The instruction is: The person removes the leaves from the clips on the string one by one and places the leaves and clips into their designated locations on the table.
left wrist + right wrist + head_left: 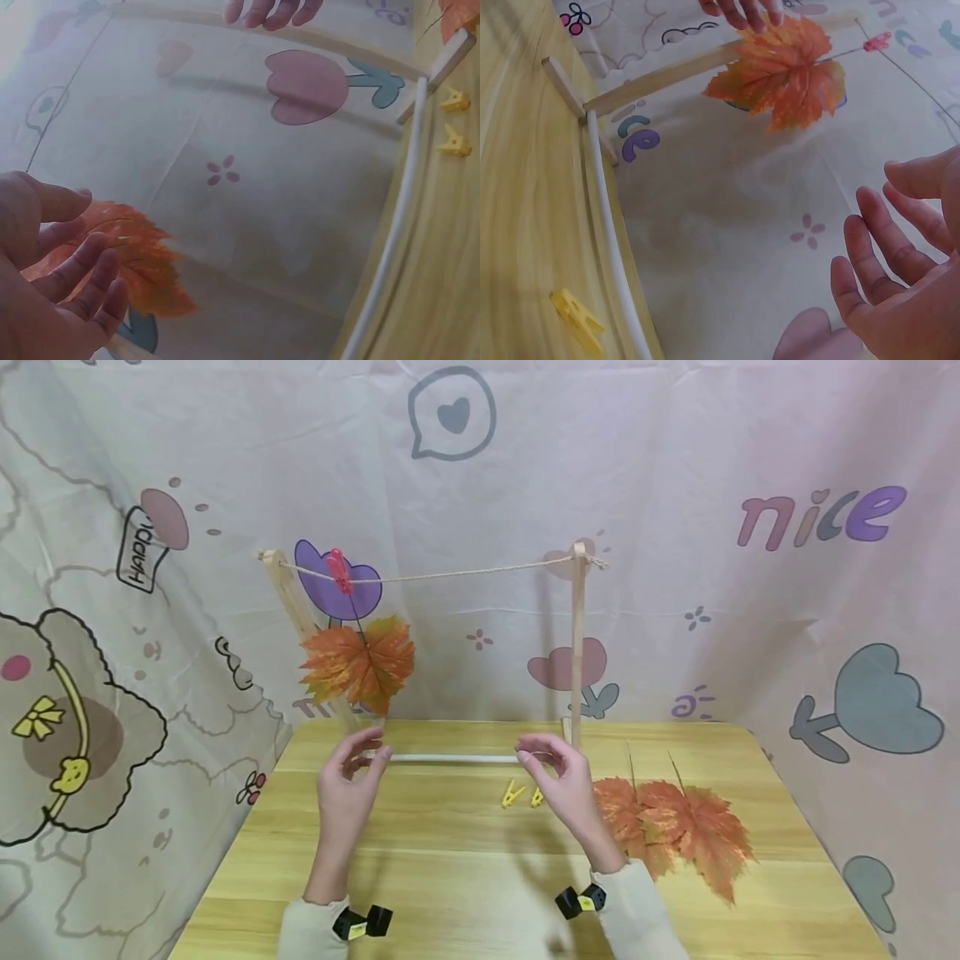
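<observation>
My left hand (348,789) is raised in front of the wooden rack's left side, fingers loosely bent and holding nothing. Opposite it, my right hand (564,781) hovers near the right post (577,652), also free of any object; the right wrist view shows its fingers (889,244) spread and relaxed. An orange maple leaf (360,660) hangs by its stem from a string (465,573), pinned with a pink clothespin (340,572). Two yellow clothespins (512,794) lie on the table near my right hand, one partly covered by it.
More orange leaves (697,831) lie overlapping on the wooden table (420,877) at the right. A white rod (453,758) joins the rack's feet low down. The left post (288,597) leans outward in view. A printed cloth (675,435) hangs behind.
</observation>
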A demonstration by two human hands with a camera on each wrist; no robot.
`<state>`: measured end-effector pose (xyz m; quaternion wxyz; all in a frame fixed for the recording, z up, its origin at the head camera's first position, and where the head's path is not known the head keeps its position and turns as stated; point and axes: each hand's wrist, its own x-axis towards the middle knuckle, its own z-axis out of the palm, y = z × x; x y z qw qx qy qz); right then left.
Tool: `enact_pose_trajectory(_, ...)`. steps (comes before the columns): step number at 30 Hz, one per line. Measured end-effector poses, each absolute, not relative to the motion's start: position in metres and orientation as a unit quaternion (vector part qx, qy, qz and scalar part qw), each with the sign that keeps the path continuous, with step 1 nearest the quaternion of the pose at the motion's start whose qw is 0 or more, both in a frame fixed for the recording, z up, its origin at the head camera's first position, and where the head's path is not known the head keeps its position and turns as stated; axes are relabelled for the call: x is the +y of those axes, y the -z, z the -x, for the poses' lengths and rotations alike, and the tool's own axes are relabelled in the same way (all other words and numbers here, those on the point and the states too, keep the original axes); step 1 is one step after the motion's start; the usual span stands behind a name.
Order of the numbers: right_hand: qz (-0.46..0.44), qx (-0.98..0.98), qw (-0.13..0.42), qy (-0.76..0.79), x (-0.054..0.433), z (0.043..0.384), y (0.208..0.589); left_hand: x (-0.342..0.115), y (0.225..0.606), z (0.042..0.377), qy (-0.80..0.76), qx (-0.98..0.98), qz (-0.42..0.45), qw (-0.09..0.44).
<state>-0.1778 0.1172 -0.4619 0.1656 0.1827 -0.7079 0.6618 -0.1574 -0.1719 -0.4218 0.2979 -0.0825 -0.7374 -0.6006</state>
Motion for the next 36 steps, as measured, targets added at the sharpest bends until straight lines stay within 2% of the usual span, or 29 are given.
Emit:
enact_pose_trajectory(8, -0.198, -0.717, 0.154, -0.651, 0.105, 0.19, 0.451, -0.197, 0.418, 0.172, 0.594, -0.731, 0.102, 0.319)
enact_pose_trajectory(27, -0.236, -0.725, 0.145, -0.63, 0.074, 0.212, 0.419, -0.222, 0.384, 0.181, 0.536, -0.757, 0.133, 0.35)
enact_pose_trajectory(36, -0.262, -0.737, 0.153, -0.604, 0.064, 0.202, 0.374, -0.229, 0.364, 0.185, 0.523, -0.764, 0.147, 0.349)
